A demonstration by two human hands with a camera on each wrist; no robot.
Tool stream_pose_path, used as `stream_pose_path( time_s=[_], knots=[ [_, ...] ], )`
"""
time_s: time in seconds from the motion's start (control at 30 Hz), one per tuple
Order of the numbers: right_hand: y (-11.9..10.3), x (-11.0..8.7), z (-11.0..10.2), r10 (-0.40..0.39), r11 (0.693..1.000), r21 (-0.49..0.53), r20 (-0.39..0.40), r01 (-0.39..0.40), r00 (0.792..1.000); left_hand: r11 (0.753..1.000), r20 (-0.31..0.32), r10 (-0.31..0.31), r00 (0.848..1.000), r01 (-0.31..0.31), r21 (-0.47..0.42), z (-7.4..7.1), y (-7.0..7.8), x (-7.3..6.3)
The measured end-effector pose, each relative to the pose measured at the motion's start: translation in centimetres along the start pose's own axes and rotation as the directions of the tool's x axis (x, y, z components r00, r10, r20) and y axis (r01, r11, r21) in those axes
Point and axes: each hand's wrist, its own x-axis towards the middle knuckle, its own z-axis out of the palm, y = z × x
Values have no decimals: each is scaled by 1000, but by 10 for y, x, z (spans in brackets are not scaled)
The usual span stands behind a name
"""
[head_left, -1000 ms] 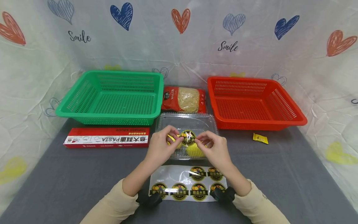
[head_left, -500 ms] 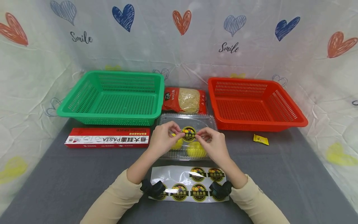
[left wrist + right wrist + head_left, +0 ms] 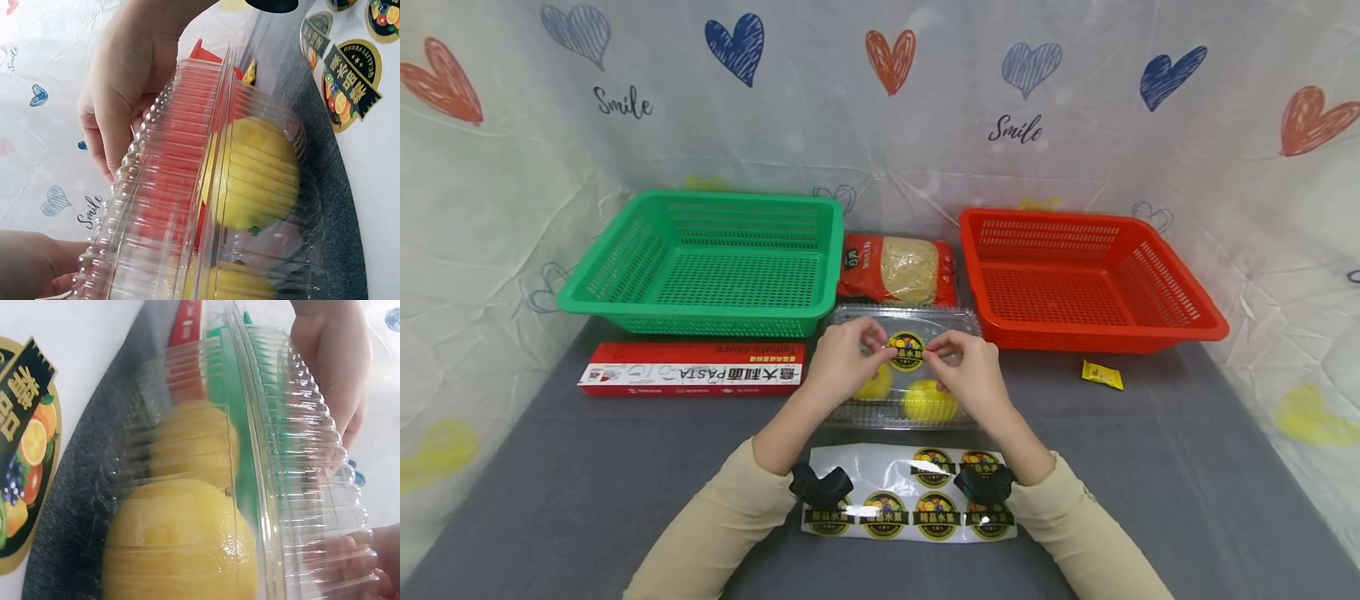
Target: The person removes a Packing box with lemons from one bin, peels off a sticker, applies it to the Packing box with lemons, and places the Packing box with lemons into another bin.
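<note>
A round black-and-gold fruit sticker (image 3: 907,351) lies over the lid of a clear plastic clamshell box (image 3: 880,412), in the head view. My left hand (image 3: 848,358) pinches its left edge between thumb and forefinger. On the opposite edge, my right hand (image 3: 967,371) does the same. Whether the sticker touches the lid cannot be told. Inside the box sit yellow lemon-like fruits (image 3: 253,175), seen through the ribbed side. Both wrist views show the hands above the lid, with the sticker itself out of sight.
A sheet of several more stickers (image 3: 872,475) lies in front of the box. Green basket (image 3: 700,321) and red basket (image 3: 1105,340) stand behind, a red noodle bag (image 3: 898,268) between them. A pasta box (image 3: 692,369) lies left; a small yellow packet (image 3: 1102,374) lies right.
Both hands have moved slightly away from the body, carrying the sticker farther back over the lid. The sticker has gone from tilted to facing up more flatly.
</note>
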Motion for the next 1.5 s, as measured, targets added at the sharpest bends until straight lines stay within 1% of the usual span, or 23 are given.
stream_pose_path(
  time_s=[0.1,0.2,0.33,0.43,0.7,0.87,1.0,1.13,1.33,1.5],
  knots=[
    [1,2,0,10,1000,-15,-5,-10,1000,999,21,-10,1000,9,52,1,1,4],
    [2,3,1,1,999,-37,-14,-1,1000,995,35,-21,999,17,98,2,2,7],
    [3,4,2,0,998,-58,-34,-2,999,985,10,2,1000,-3,174,4,2,9],
    [3,5,3,11,997,-73,-46,-15,999,978,-13,22,1000,-19,208,6,0,9],
    [3,6,5,-9,993,-119,-61,2,998,973,-47,36,998,-25,228,11,-2,10],
    [5,8,7,-26,991,-135,-62,18,998,971,-57,27,998,-13,239,12,-3,10],
    [5,7,8,-41,988,-152,-73,30,996,970,-70,42,997,-23,244,13,-3,9],
    [6,6,9,-49,988,-152,-80,37,996,967,-83,55,995,-32,254,14,-4,9],
    [7,7,11,-90,986,-151,-90,76,992,967,-115,74,991,-43,251,14,-5,8],
    [8,7,11,-83,985,-155,-84,69,993,966,-124,76,989,-42,256,15,-6,8]
  ],
)
